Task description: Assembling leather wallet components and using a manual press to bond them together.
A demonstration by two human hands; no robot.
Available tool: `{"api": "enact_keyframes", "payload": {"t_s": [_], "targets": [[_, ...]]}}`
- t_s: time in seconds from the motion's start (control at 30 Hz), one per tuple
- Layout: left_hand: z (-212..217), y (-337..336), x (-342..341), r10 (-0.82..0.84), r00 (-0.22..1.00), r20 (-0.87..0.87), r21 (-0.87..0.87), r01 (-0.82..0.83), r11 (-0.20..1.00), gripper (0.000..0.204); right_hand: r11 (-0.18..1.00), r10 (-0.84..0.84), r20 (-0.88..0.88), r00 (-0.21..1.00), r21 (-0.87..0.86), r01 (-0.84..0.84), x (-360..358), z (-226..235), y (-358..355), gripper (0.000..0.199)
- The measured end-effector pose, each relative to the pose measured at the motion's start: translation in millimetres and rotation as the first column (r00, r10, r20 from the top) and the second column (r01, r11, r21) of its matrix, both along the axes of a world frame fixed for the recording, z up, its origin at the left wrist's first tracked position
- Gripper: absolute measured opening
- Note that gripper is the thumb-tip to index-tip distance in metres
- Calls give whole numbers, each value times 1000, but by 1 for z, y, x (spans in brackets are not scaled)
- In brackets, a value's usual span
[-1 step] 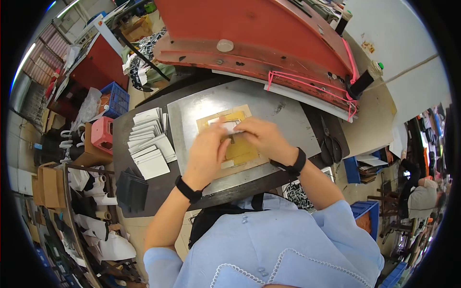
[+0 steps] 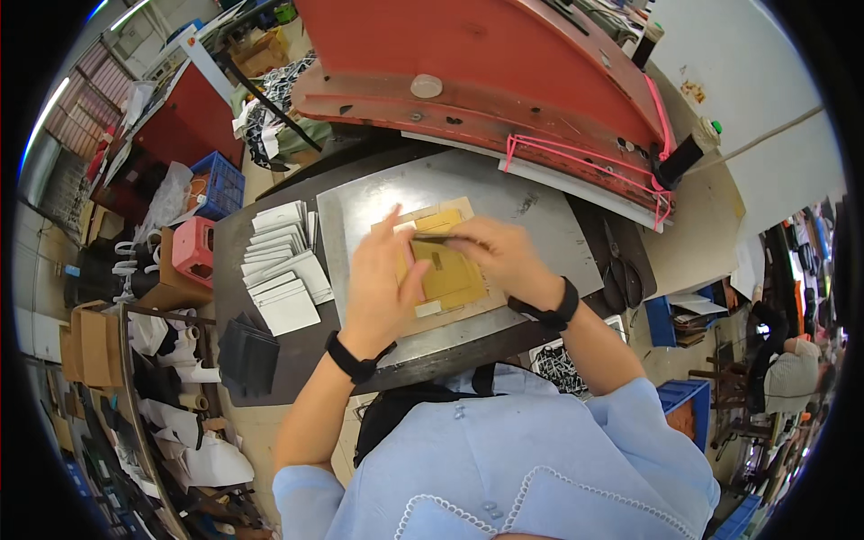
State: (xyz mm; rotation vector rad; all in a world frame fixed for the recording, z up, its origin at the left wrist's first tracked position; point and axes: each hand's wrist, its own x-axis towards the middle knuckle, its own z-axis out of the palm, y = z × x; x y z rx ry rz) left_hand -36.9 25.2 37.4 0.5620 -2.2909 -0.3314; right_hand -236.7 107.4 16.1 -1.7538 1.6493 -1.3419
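A yellow template (image 2: 447, 281) lies on a brown board (image 2: 489, 300), which rests on a grey metal plate (image 2: 549, 236). Over the template's far part, my right hand (image 2: 508, 263) pinches a thin dark flat piece (image 2: 434, 238) by its right end. My left hand (image 2: 371, 286) hovers at the template's left edge, thumb and fingers apart, slightly blurred. A small white patch shows beside its fingertips; its kind is unclear. Left of the plate, white flat rectangular pieces (image 2: 286, 306) lie in overlapping rows, with a stack of black pieces (image 2: 247, 358) nearer me.
A big red machine (image 2: 477, 54) overhangs the plate's far side, with pink cord (image 2: 576, 155) strung along it. Black-handled scissors (image 2: 621, 281) lie at the table's right. A pink-red stool (image 2: 193, 250) and a blue crate (image 2: 221, 184) stand beyond the left edge.
My hands have drawn apart: the left has shifted slightly left, uncovering more of the template. The white thing between my fingers is gone from there, and a dark edge now shows in my right hand.
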Motion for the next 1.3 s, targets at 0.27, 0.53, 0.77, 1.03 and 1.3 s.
{"api": "enact_keyframes", "payload": {"t_s": [0.27, 0.53, 0.77, 1.03, 1.3], "targets": [[11, -1, 47, 46, 916, -398, 913, 391, 115, 30, 872, 19, 693, 720, 341, -351, 6, 37, 30, 27], [11, 28, 39, -9, 916, -400, 906, 397, 148, 48, 941, -98, 658, 746, 306, -147, 31, 19, 47, 32], [5, 30, 43, -76, 916, -395, 919, 395, -17, 31, 962, -13, 533, 846, 236, -134, 29, 6, 67, 22], [4, 3, 43, 406, 655, -637, 766, 483, 424, 31, 892, 127, 312, 942, 379, -246, 27, 21, 110, 29], [27, -26, 156, 229, 852, -470, 841, 355, 407, 34, 733, -353, 148, 924, 658, 174, -53, 26, 227, 19]]}}
